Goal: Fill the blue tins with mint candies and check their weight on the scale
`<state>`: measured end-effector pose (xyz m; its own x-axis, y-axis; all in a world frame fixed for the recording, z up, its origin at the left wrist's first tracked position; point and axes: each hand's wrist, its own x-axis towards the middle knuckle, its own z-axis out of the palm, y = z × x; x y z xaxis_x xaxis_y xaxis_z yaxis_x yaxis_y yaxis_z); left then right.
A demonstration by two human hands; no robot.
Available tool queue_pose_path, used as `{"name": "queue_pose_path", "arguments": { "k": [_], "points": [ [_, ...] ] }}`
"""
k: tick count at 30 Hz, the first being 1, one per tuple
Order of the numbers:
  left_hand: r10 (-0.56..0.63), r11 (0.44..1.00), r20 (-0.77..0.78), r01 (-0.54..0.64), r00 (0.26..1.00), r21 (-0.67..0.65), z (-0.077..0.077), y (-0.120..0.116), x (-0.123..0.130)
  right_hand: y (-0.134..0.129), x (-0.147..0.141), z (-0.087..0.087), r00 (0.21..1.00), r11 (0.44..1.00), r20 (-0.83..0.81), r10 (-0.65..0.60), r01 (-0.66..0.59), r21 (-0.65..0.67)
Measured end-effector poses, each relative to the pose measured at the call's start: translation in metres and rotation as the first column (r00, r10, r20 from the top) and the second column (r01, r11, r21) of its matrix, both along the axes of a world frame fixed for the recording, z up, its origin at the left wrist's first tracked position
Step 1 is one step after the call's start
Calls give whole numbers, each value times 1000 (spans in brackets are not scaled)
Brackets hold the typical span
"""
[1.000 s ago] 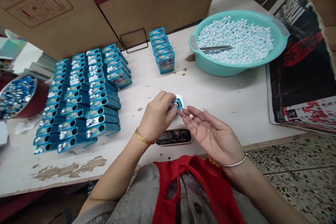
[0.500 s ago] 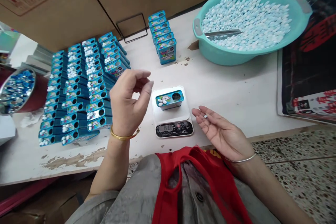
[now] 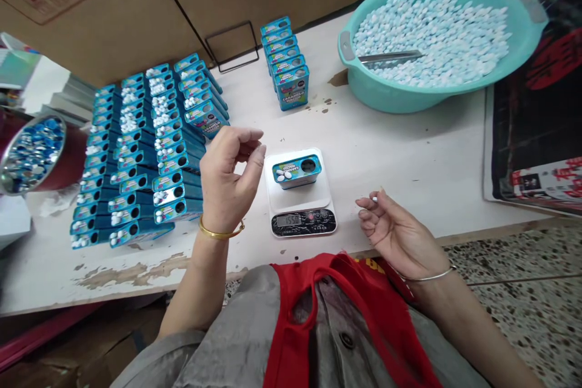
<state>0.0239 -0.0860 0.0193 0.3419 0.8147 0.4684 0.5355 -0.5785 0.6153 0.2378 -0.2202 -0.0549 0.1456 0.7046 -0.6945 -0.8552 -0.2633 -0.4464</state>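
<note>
A blue tin (image 3: 296,171) with a round dark hole in its top stands on a white digital scale (image 3: 304,222); a few white candies (image 3: 284,175) lie on the tin's lid. The display reads about 155.0. Left of the scale, my left hand (image 3: 234,179) hovers with thumb and forefinger curved towards each other but apart, nothing visible between them. To the right of the scale, my right hand (image 3: 400,227) is palm up with fingers curled, a small white candy (image 3: 375,199) held between thumb and fingertips.
Rows of blue tins (image 3: 170,209), many topped with candies, fill the left. More tins (image 3: 293,88) stand behind the scale. At the back right is a teal basin (image 3: 391,97) of pale candies with a metal scoop (image 3: 391,57). A pot (image 3: 75,154) of blue-wrapped pieces sits far left.
My right hand has moved right, away from the scale, and its fingers have curled in around the candy. The scale reading has risen from about 153.1. My left hand has hardly moved.
</note>
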Motion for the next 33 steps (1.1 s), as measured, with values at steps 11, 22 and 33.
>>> {"name": "queue_pose_path", "arguments": {
  "k": [11, 22, 33],
  "points": [
    [-481, 870, -228, 493, 846, -9, -15, -40, 40, 11, -26, 8, 945, 981, -288, 156, -115, 154],
    [25, 960, -505, 120, 863, 252, -57, -43, -25, 8, -25, -3, 939, 988, -309, 150, -129, 89],
    [-130, 944, -585, 281, 801, 174, -40, -22, 24, 8, -24, 0, 947, 986, -281, 158, -135, 99]
  ]
}}
